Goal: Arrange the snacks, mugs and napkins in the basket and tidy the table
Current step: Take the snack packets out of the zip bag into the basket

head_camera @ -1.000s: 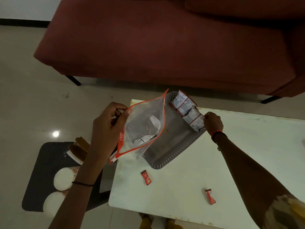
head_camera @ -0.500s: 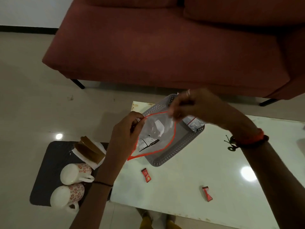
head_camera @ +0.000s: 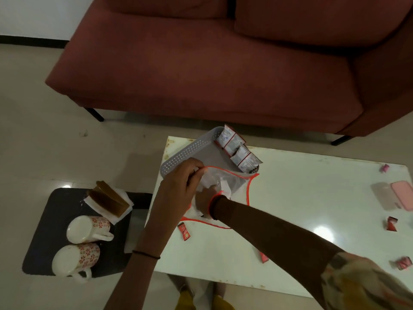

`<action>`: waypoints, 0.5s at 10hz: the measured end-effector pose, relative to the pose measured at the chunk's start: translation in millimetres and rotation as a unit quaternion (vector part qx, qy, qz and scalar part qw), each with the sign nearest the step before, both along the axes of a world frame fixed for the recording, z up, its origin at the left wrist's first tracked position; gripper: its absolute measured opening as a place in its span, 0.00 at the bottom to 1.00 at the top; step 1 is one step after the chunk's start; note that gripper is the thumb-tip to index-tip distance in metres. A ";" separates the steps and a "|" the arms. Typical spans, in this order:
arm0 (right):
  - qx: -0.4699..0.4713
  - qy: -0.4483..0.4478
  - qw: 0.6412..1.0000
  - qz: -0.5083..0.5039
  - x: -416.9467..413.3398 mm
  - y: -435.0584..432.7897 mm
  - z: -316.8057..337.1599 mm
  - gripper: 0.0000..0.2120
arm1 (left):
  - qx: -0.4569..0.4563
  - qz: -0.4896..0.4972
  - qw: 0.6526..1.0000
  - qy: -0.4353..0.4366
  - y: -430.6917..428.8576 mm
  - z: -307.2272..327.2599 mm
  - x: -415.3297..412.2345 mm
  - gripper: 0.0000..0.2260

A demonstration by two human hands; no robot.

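Observation:
A clear plastic bag (head_camera: pixel 235 182) with an orange rim lies over the near edge of the grey perforated basket (head_camera: pixel 185 153) on the white table (head_camera: pixel 290 209). My left hand (head_camera: pixel 178 186) pinches the bag's rim and holds its mouth apart. My right hand (head_camera: pixel 204 197) is inside the bag up to the wrist, blurred by the plastic, so its fingers cannot be made out. Several snack packets (head_camera: pixel 237 151) stand in a row along the basket's right wall. Two patterned mugs (head_camera: pixel 88 228) (head_camera: pixel 74 259) and folded napkins (head_camera: pixel 109 200) lie on a black mat (head_camera: pixel 44 231) left of the table.
Small red candies lie on the table: one (head_camera: pixel 184 230) below the bag, one (head_camera: pixel 263 257) under my right forearm, others (head_camera: pixel 392 223) (head_camera: pixel 403 264) at the right edge. A pink case (head_camera: pixel 402 194) lies far right. A dark red sofa (head_camera: pixel 201 63) stands behind the table.
My right hand has left the bag's rim and gone down inside the bag. The bag has dropped lower, partly onto the table. The view has shifted to show more of the table's right side.

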State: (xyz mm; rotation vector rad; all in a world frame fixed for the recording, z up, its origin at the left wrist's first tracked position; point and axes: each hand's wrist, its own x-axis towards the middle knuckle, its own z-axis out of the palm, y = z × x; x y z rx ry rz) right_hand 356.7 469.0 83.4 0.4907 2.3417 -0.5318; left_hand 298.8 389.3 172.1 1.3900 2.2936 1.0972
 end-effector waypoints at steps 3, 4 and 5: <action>-0.073 0.027 0.994 -0.070 22.7 -12.9 -22.5 0.17 | -0.019 0.036 0.999 -0.034 -5.8 -9.7 9.9 0.13; -0.035 0.033 0.999 0.010 19.5 -11.8 -8.5 0.16 | -0.013 0.033 0.999 -0.037 -5.6 -9.9 9.6 0.12; -0.016 0.045 0.998 0.028 12.3 -14.3 6.4 0.15 | -0.005 0.027 0.999 -0.025 -5.4 -9.8 0.5 0.09</action>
